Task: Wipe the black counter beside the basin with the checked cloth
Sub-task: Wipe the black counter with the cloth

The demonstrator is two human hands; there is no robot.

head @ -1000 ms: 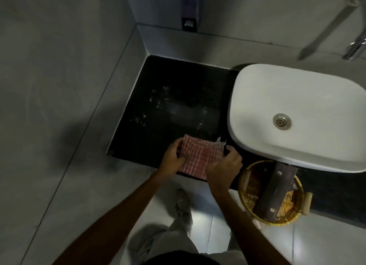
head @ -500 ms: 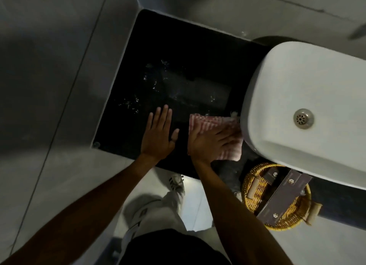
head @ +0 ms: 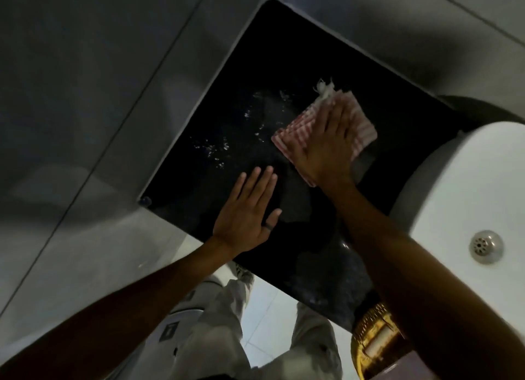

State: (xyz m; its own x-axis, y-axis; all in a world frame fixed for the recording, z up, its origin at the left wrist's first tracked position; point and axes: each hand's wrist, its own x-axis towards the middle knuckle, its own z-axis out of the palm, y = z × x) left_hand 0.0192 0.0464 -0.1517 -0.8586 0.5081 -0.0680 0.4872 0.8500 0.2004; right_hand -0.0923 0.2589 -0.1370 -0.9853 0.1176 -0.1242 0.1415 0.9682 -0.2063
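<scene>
The black counter [head: 284, 53] fills the middle of the view, with water drops [head: 216, 149] glinting on its left half. A folded red-and-white checked cloth [head: 360, 124] lies flat on it near the basin. My right hand [head: 326, 147] presses palm down on the cloth, fingers spread and pointing to the far side. My left hand [head: 247, 212] rests flat on the bare counter near its front edge, fingers apart, a dark ring on one finger, holding nothing.
The white basin [head: 460, 186] with its metal drain [head: 486, 246] stands at the right. A wicker basket [head: 369, 334] sits below the counter's front edge. Grey tiled walls [head: 85, 95] close in the left and far sides. My legs and the floor show below.
My right hand has pushed the cloth away from the front edge toward the middle and back of the counter. My left hand let go of the cloth earlier and stays flat near the front.
</scene>
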